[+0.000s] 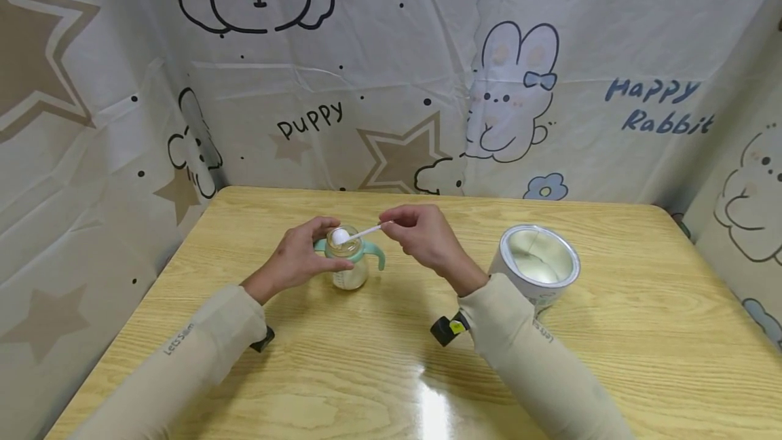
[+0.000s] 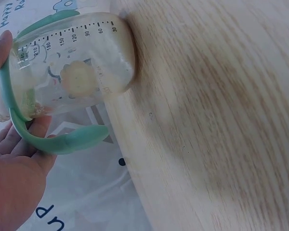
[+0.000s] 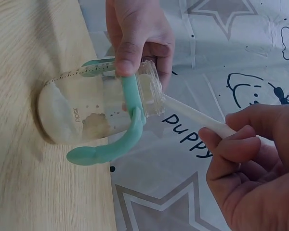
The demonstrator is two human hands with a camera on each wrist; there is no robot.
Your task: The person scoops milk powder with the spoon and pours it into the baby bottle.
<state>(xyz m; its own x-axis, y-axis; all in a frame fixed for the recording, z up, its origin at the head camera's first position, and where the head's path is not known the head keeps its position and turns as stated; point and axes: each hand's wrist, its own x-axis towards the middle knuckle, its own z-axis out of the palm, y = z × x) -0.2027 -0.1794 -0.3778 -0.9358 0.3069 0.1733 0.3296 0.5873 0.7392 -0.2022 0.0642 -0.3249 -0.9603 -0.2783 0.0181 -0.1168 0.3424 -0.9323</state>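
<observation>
A clear baby bottle (image 1: 350,278) with a mint-green two-handled collar stands uncapped on the table. My left hand (image 1: 297,257) grips it around the collar, thumb on the near side and fingers behind. In the right wrist view, whitish contents (image 3: 53,113) lie at the bottom of the bottle. A white scoop (image 1: 340,236) has its bowl at the bottle's mouth, and its handle (image 3: 197,115) slants out to the right. My right hand (image 1: 427,236) pinches the end of that handle between thumb and fingers. Volume marks show on the bottle (image 2: 86,53) in the left wrist view.
A lidless white can (image 1: 539,294) with pale contents stands on the table right of the bottle, beside my right forearm. Behind the wooden table (image 1: 366,372) hangs a printed cloth (image 1: 391,73) with cartoon animals and stars.
</observation>
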